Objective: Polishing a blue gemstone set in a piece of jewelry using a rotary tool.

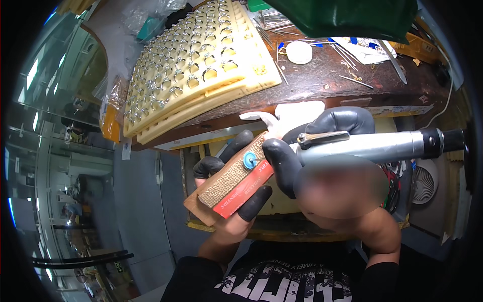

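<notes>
My left hand [235, 229] grips a wooden block [201, 207] faced with coarse tan woven material [229, 176] and a red printed strip [245, 189]. Black covers are on its fingertips. In my right hand [322, 189], partly blurred, is a silver rotary handpiece [377, 146] with a metal lever on its side. Black covers wrap its thumb and fingers too. A small blue wheel [250, 160] on the handpiece's thin shank lies against or just over the woven face; contact cannot be made out. Behind the hands juts a whitish support [299, 111] at the bench edge.
Cream trays [201, 85] with rows of rings stand on the dark wooden bench [312, 75], far left. Thin metal tools, a round white container [299, 52] and tweezers [393, 63] lie farther right. A green lamp shade [352, 17] hangs above. An open drawer [282, 231] sits below my hands.
</notes>
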Available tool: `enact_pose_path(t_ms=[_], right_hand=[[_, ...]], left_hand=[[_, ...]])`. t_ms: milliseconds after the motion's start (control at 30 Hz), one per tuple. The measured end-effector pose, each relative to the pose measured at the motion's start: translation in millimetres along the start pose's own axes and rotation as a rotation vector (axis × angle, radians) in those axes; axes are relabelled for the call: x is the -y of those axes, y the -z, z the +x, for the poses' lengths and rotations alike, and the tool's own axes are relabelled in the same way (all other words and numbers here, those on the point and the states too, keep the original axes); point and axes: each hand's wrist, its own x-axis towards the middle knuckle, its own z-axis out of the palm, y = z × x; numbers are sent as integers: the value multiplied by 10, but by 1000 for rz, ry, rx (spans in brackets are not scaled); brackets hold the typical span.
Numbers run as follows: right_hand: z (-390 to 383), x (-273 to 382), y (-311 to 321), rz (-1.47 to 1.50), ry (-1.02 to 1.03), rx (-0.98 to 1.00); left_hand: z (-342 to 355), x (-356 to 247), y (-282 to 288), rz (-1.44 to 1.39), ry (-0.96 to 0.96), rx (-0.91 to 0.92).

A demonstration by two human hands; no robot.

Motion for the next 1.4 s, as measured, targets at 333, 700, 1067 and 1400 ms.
enact_pose_path(t_ms=[333,700,1067,1400], right_hand=[[2,14,-13,13,-4,-2],[-3,-2,-3,77,-5,22],[-44,12,-12,123,-97,33],[-35,-23,4,68,-37,42]], left_hand=[[47,-15,-44,9,-128,48],[35,-10,-47,43,-132,36],[59,-33,-45,-51,-95,84],[65,-12,-48,7,-162,85]])
